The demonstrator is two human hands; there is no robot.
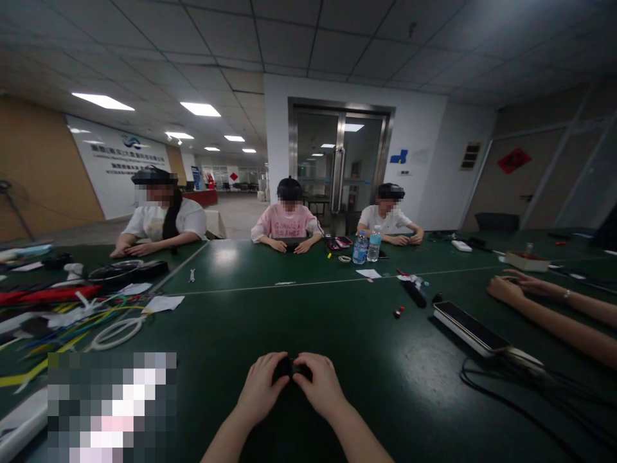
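Head view, left to right. On far left of green table (231,328): cluttered heap with long red item (53,294), yellow and blue wires, coiled white cable (117,333), white paper (166,304) lying just beside. Lower left pixelated, not readable. Behind heap, 1 seated person in white top (147,222), wearing black headgear, hands near each other on table. Next, small white object (192,275), well apart from heap.

Near side, middle: left hand (260,386), fingers curled and closed on left end of small black object (290,368), thumb on near side. Across table, 1 person in pink top (288,222), both hands at a dark item. Black object right between wearer's 2 hands, low over near part of table; contact with surface, cannot tell. Right hand (322,384) closed on right end, thumb also on near side, fingertips partly hidden.

Farther right: 2 plastic bottles (360,249), side by side; behind, 1 person in white shirt (380,218). Then black strip (412,291), flat black-topped device (472,328), black cables (486,389) below. At right edge, co-worker's 2 hands (506,289) close together, near shallow box (526,262).
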